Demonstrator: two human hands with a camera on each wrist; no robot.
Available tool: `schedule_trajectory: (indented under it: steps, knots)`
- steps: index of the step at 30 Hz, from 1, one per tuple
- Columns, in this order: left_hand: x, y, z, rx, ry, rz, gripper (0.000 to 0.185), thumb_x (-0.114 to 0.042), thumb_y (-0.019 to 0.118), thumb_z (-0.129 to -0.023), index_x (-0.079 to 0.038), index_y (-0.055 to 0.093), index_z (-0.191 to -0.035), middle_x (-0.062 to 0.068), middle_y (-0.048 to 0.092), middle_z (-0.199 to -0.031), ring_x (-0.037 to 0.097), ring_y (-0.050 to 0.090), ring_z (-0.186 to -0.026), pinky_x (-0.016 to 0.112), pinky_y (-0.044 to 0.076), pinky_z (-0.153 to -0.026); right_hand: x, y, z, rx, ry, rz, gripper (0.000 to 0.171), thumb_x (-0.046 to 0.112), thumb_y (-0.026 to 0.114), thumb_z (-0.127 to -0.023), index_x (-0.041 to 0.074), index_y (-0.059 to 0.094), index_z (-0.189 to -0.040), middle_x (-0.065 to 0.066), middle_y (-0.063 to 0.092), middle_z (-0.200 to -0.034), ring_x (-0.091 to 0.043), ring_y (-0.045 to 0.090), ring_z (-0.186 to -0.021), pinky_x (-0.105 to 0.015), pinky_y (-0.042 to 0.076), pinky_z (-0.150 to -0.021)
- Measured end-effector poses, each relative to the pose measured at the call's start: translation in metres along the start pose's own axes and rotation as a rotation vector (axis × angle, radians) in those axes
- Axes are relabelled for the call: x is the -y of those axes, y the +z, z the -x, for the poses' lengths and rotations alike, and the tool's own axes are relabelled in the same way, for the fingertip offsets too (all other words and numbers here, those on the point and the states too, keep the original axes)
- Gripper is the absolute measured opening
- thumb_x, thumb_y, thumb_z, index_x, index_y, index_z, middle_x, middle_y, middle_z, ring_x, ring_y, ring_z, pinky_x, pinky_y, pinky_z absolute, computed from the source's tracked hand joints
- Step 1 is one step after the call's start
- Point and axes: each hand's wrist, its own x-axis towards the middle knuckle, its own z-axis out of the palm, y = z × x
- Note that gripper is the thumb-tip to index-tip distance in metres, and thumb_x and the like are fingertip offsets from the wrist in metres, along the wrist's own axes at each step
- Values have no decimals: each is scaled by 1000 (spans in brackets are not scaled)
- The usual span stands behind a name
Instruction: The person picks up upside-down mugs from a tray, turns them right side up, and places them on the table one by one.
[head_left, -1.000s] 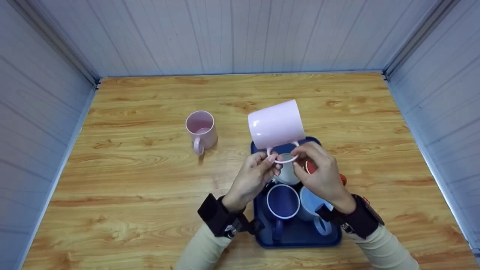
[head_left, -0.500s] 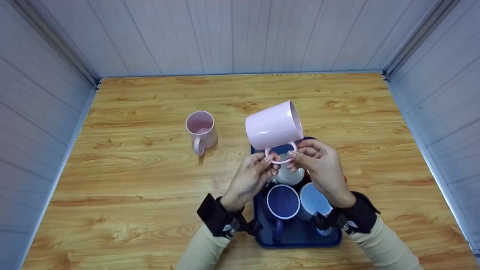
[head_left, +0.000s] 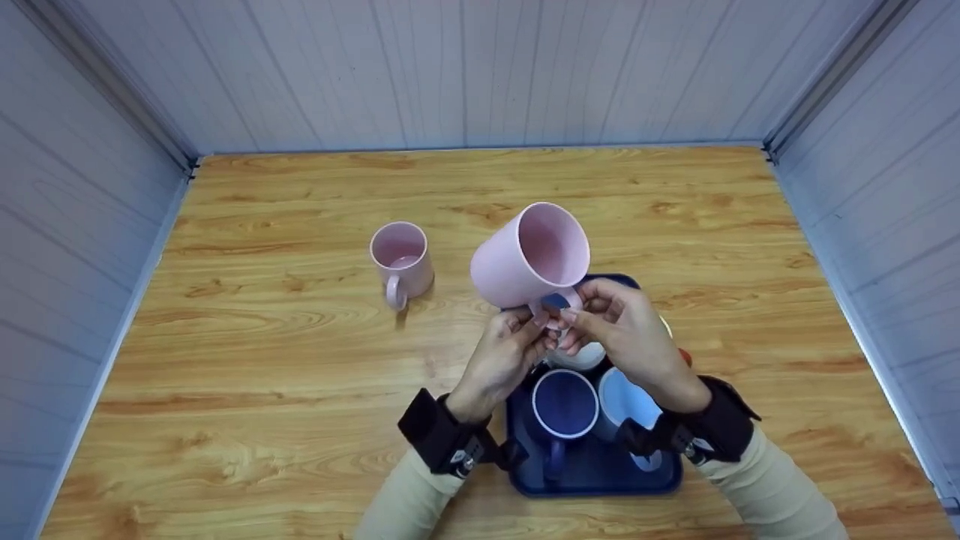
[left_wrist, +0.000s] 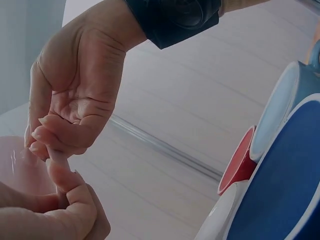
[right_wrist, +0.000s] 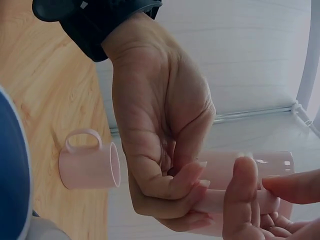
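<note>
A pink mug (head_left: 496, 268) is held in the air above the far end of the blue tray (head_left: 592, 478), tilted, its mouth turned partly toward the head camera. My left hand (head_left: 495, 360) pinches the lower part of its handle, on the base side. Near the rim, my right hand (head_left: 641, 345) pinches the same handle between thumb and fingers. In the right wrist view the handle (right_wrist: 267, 201) shows between both hands' fingertips. A second pink mug (head_left: 418, 276) stands upright on the table to the left, handle toward me.
On the tray stand a dark blue mug (head_left: 566, 405), a light blue mug (head_left: 626, 397) and a white mug (head_left: 583, 356). A red mug (left_wrist: 240, 161) is mostly hidden by my right hand in the head view. Panel walls (head_left: 465, 75) enclose the wooden table (head_left: 285, 375).
The held pink mug has turned so its mouth now faces more toward me, and shifted slightly left. My right hand has regripped the handle and moved slightly left; the left hand has barely moved.
</note>
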Motion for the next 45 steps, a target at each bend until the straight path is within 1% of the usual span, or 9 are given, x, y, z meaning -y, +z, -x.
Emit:
schedule_trajectory:
  steps: [7, 11, 15, 19, 24, 27, 32, 37, 45]
  knots:
    - [-1, 0, -1, -42, 52, -87, 16, 2, 39, -96, 10, 52, -99, 2, 56, -81, 9, 51, -67, 19, 44, -62, 4, 2, -6, -15, 3, 117, 6, -8, 53, -88, -13, 51, -91, -16, 54, -77, -15, 56, -57, -27, 49, -55]
    - [-2, -3, -1, -86, 67, -217, 20, -3, 42, -96, 13, 53, -100, 4, 55, -81, 11, 52, -71, 22, 45, -65, 3, 6, -12, -46, 1, 168, 3, -7, 54, -88, -10, 53, -88, -15, 54, -74, -15, 53, -55, -25, 46, -52]
    - [-5, -14, 0, -130, 100, -388, 27, -10, 45, -96, 12, 57, -103, 9, 63, -86, 17, 58, -76, 28, 48, -70, 2, 9, -19, -77, 14, 211, 1, -7, 54, -87, -6, 55, -88, -11, 53, -72, -15, 52, -55, -24, 44, -52]
    - [-12, -30, 3, -151, 134, -475, 29, -14, 45, -97, 12, 56, -107, 18, 65, -98, 21, 60, -81, 29, 48, -72, 1, 10, -28, -92, 39, 219, 2, -6, 54, -87, -5, 55, -89, -10, 54, -73, -15, 52, -56, -23, 44, -53]
    - [-23, -51, 8, -243, 169, -527, 26, -12, 47, -95, 10, 58, -105, 20, 64, -97, 17, 58, -82, 26, 45, -70, -4, 13, -44, -110, 81, 177, 2, -5, 53, -88, -5, 53, -86, -9, 56, -72, -14, 51, -56, -21, 44, -52]
    - [-28, -63, 10, -314, 189, -563, 24, -11, 49, -95, 9, 59, -102, 15, 66, -93, 15, 58, -80, 27, 45, -69, -9, 17, -54, -132, 108, 128, 8, -8, 53, -88, -2, 52, -82, -8, 55, -69, -11, 50, -54, -19, 42, -49]
    - [-34, -78, 13, -380, 208, -611, 24, -11, 50, -94, 10, 60, -101, 11, 66, -91, 15, 57, -80, 28, 44, -69, -19, 24, -70, -173, 143, 95, 10, -10, 52, -86, -3, 50, -80, -6, 52, -66, -10, 47, -52, -17, 39, -47]
    - [-36, -85, 14, -413, 205, -650, 23, -12, 51, -94, 8, 60, -101, 11, 66, -91, 14, 57, -80, 28, 43, -69, -28, 30, -82, -189, 192, 84, 13, -9, 53, -86, -2, 48, -77, -6, 51, -64, -10, 48, -53, -16, 37, -47]
    - [-38, -88, 15, -453, 187, -630, 22, -11, 51, -94, 7, 59, -103, 8, 66, -90, 14, 57, -81, 28, 42, -70, -42, 38, -102, -185, 297, 37, 19, -10, 51, -86, 0, 45, -72, -7, 50, -61, -10, 49, -50, -17, 35, -44]
